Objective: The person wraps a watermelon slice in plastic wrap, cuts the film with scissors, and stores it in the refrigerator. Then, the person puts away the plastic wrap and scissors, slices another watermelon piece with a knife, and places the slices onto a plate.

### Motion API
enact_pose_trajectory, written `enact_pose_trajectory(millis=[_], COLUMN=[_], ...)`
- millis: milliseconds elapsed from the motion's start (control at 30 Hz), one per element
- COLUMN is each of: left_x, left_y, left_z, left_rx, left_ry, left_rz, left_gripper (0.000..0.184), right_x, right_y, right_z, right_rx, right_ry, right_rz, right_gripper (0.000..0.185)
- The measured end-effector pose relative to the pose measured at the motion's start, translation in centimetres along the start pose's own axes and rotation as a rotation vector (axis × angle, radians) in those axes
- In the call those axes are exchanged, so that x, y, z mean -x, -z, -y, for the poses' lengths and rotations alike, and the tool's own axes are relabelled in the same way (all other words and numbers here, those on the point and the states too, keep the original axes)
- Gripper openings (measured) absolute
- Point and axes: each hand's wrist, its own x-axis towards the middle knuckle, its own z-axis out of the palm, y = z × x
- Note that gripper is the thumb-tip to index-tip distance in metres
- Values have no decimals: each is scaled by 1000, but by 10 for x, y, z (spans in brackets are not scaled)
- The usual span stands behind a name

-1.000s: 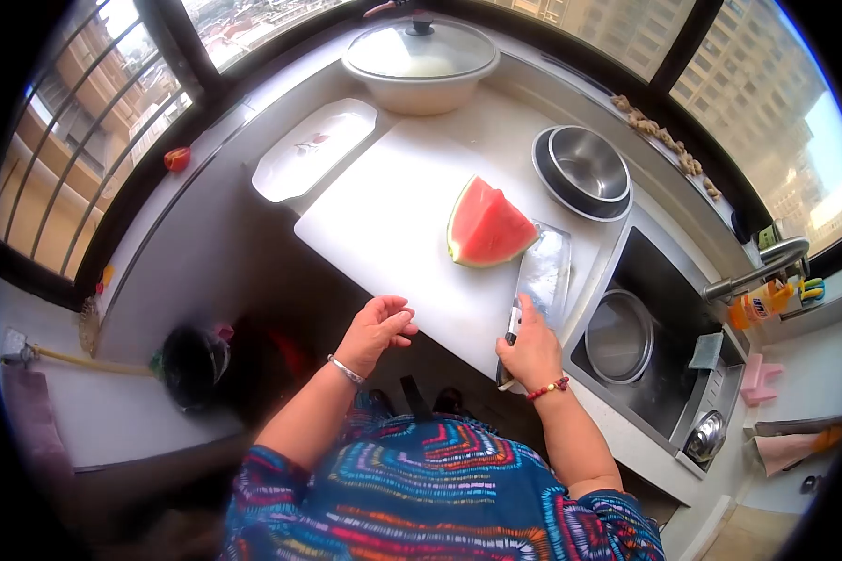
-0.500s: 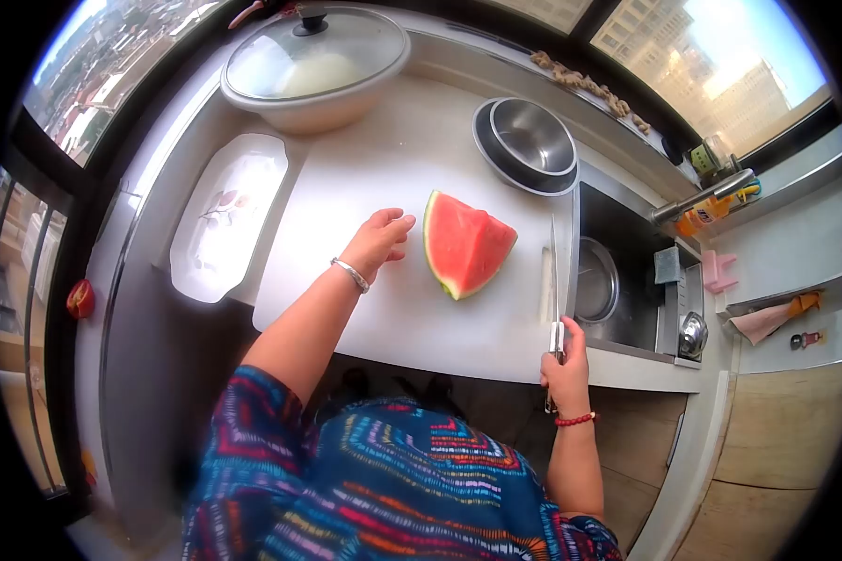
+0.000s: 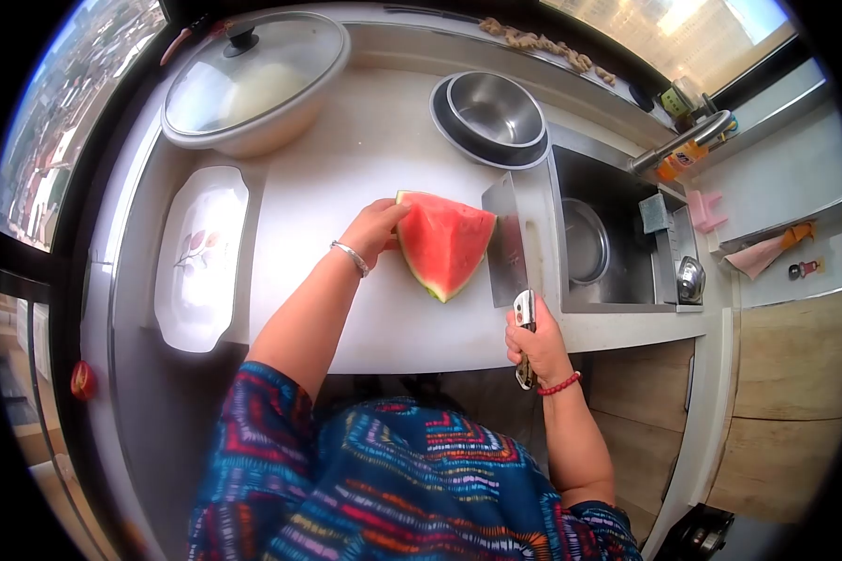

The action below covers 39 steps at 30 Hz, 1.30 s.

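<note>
A red watermelon wedge (image 3: 446,241) with a green rind rests on the white cutting board (image 3: 318,290). My left hand (image 3: 377,227) grips its left edge, with the thumb on the red flesh and the other fingers partly hidden behind the rind. My right hand (image 3: 537,344) is closed around the handle of a cleaver (image 3: 507,248). The broad blade points away from me, just right of the wedge, with a small gap between them.
Left of the board lies a white floral dish (image 3: 196,262); behind it stands a large lidded pot (image 3: 253,93). Nested metal bowls (image 3: 496,110) sit at the back. The sink (image 3: 617,271) on the right holds a metal basin (image 3: 585,241). Ginger (image 3: 547,47) lines the ledge.
My left hand has moved right and taken hold of the watermelon wedge. The cleaver has come closer to the wedge, its blade now turned flat to view. The camera view has shifted.
</note>
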Motion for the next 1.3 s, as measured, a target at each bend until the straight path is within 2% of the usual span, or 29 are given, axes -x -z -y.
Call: enact_pose_trajectory(millis=[33,67,167,233,267,333,433,600,700,767,867,900,967,1167,1300], left_x=[2,4,16,26,32,44,60,83,91,91,85,83,80,74,79], left_y=[0,1,8,14,16,20,28,40,41,41,43,44,45,45,38], left_z=[2,3,13,20,24,31,33,47,51,52,55,56,59,70,66], left_rx=[3,5,18,76,74,192,226,198,291,362,404,407,403,267,241], left_ry=[-11,-12,-5,18,18,-69,-88,-144,-148,-152,-177,-181,-206,-251,-266], left_rz=[-33,-38,-63,-122,-129,-143,-250,-287,-336,-302,-276,-278,-247,-387,-427], left_gripper=[42,42,46,44,44,43,44,44,44,43,42,42,42,45,46], right_x=[2,2,3,4,3,2,2,6,5,0,-5,-5,-1,2,18], right_y=[-4,-3,-4,-9,-9,-10,-14,-20,-19,-15,-14,-17,-28,-30,-34], right_z=[4,4,0,0,1,2,4,0,-8,-15,-12,-7,5,-4,1], right_rx=[13,16,-10,65,62,152,221,248,223,344,525,529,732,856,804], right_ry=[7,6,-16,-11,-12,-39,-52,-93,-97,33,115,118,37,205,331], right_rz=[-2,2,45,70,77,137,210,299,341,311,239,243,116,58,6], right_gripper=[33,33,39,54,54,67,69,69,64,58,50,50,47,44,44])
